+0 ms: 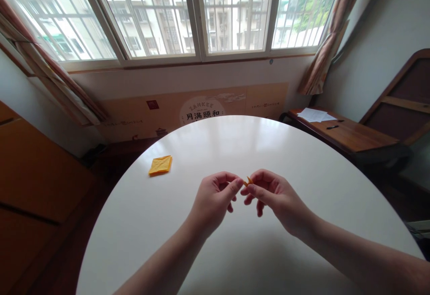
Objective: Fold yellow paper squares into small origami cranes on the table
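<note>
My left hand and my right hand meet above the middle of the round white table. Both pinch a tiny folded piece of orange paper between thumb and fingertips; only a small tip of it shows between the hands. A flat stack of orange paper squares lies on the table to the left, well apart from my left hand.
A wooden side desk with white sheets and a dark pen stands at the right. A printed cardboard panel leans under the barred windows. A brown cabinet fills the left, a wooden headboard the far right.
</note>
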A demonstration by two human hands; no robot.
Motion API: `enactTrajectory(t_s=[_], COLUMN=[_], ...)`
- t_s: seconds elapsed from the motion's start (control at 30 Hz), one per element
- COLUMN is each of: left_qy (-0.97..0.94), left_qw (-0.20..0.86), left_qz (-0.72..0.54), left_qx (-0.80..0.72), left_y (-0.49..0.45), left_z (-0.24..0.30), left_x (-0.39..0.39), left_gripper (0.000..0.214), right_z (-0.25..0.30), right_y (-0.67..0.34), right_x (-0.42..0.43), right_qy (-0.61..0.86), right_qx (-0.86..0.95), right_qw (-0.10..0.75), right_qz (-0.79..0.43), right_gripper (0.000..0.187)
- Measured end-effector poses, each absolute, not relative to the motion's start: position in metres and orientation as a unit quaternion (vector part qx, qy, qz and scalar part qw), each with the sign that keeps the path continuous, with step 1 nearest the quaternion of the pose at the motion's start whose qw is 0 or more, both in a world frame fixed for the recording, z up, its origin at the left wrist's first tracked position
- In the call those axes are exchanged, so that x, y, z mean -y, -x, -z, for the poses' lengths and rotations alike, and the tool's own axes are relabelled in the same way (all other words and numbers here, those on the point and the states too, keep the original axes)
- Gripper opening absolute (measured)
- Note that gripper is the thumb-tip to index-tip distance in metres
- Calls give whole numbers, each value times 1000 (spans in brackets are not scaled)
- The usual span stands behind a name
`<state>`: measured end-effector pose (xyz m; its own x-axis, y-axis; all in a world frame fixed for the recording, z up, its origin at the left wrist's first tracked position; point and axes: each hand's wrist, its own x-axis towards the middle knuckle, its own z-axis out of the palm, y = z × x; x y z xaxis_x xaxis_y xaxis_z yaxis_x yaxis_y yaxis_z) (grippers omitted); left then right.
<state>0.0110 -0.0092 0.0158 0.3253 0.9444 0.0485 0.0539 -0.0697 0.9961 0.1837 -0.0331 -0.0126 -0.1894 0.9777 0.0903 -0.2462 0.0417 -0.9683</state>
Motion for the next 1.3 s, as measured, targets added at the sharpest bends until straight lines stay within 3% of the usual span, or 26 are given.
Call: enactTrajectory(t_s=[0.33,0.53,0.77,1.07,1.3], left_qy=[-575,-618,-570,-604,-646], left_qw=[513,537,571,568,546], left_qz=[-442,-386,-405,-408,-414], left_qx=[-459,-425,-429,-383,-336], left_y=[-7,-8,-8,-7,-6], left_z=[-13,-12,-13,-10,-7], left_x=[-1,1,1,1,-1], left_gripper=[34,32,29,25,24], right_z=[9,13,14,16,19], right_y=[-187,-183,-183,-185,-188], right_x=[25,29,27,23,27], right_qy=[400,391,357,293,213], right_qx=[427,432,379,336,342], right_qw=[503,478,473,368,348], right_qz=[-636,-657,-710,-816,-847], right_gripper=[34,34,34,43,35])
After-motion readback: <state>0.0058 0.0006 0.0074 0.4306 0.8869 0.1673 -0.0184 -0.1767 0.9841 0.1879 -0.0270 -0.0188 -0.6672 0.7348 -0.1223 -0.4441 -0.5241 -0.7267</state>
